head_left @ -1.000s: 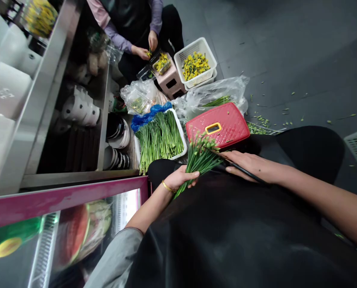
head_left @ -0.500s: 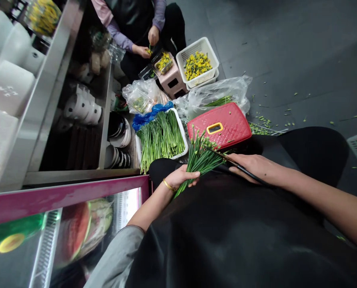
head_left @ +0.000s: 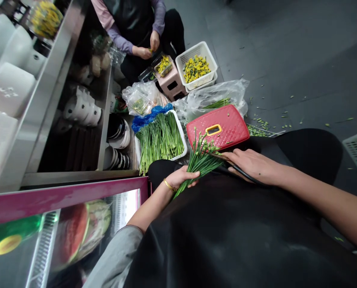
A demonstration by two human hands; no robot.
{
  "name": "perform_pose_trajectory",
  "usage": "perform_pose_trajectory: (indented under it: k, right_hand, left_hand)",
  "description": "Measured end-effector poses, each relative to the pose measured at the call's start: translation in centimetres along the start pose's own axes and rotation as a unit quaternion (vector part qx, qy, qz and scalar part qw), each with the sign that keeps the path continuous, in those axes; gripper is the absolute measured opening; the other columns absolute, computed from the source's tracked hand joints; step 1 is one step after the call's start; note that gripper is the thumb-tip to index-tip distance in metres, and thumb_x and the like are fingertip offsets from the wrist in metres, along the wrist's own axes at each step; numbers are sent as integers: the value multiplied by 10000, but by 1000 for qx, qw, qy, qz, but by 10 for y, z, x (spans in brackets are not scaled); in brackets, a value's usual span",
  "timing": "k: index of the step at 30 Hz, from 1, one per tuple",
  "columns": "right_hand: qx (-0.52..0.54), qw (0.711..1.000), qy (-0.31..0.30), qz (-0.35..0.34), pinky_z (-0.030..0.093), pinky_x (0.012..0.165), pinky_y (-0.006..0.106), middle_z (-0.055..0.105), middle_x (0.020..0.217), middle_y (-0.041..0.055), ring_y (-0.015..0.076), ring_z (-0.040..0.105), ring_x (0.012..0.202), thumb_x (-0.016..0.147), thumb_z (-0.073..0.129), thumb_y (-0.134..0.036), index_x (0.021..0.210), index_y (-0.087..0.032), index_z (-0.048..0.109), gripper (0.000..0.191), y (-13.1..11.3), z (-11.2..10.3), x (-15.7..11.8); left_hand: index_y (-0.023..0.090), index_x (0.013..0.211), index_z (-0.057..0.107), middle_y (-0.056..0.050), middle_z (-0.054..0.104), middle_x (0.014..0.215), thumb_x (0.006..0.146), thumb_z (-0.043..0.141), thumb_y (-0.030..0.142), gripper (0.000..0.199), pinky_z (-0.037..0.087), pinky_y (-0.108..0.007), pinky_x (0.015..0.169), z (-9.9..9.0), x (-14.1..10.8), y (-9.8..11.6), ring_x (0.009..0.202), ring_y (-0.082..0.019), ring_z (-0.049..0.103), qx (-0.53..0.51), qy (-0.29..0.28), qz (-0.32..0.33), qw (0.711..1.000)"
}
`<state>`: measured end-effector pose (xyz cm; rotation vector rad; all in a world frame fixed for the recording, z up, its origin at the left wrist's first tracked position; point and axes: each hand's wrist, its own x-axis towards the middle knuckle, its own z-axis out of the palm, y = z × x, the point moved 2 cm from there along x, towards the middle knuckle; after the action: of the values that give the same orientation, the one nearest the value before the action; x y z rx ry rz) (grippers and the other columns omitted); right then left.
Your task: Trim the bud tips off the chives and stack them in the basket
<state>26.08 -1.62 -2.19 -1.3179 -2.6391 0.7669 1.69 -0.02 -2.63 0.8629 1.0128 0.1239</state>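
Note:
My left hand [head_left: 182, 178], with a gold bracelet at the wrist, is closed around a bunch of green flower chives [head_left: 200, 162]. The budded tips fan out away from me over my lap. In my right hand [head_left: 252, 166] is a pair of black-handled scissors [head_left: 241, 172], its blades reaching into the bunch just below the buds. The fingers partly hide the handles. Right behind the bunch lies a red box lid [head_left: 232, 130] with a yellow-rimmed opening. A white basket [head_left: 182, 136] full of long green chives stands to the left of it.
Across from me a person [head_left: 133, 24] handles yellow flowers beside a pink stool [head_left: 174, 80] and a white basket [head_left: 213, 66] of yellow flowers. Plastic bags [head_left: 196, 102] lie between us. Steel shelving [head_left: 58, 56] and a pink-framed glass case [head_left: 76, 192] border the left. Green trimmings litter the floor.
The view has shifted slightly. My left hand keeps its grip on the bunch, while the scissors and my right hand have moved a little left and toward the buds.

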Motion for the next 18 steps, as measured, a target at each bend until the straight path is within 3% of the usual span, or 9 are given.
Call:
perform_pose_trajectory:
  k: [6, 11, 18]
  right_hand:
    - [-40, 999, 4, 27, 324, 637, 285, 603, 822, 88, 159, 533, 629, 958, 323, -330, 1110, -141, 556, 337, 0, 2, 0]
    - [-61, 997, -11, 54, 309, 647, 285, 604, 821, 80, 167, 545, 652, 954, 344, -279, 1159, -154, 545, 313, 1, 5, -2]
    - [-10, 996, -21, 83, 364, 643, 275, 641, 889, 83, 174, 599, 713, 955, 320, -278, 1121, -172, 540, 296, -2, 11, -5]
  left_hand:
    - [138, 731, 494, 32, 476, 470, 587, 773, 512, 489, 237, -202, 361, 0, 0, 0, 402, -72, 423, 0, -5, -1, 1000]
    - [136, 693, 495, 10, 510, 475, 580, 759, 555, 508, 246, -200, 354, -1, -2, 0, 392, -68, 423, 1, -3, -4, 1000]
    - [131, 711, 507, 10, 518, 476, 579, 761, 545, 503, 242, -191, 346, -3, -4, -2, 385, -68, 428, -17, 6, 12, 1000]
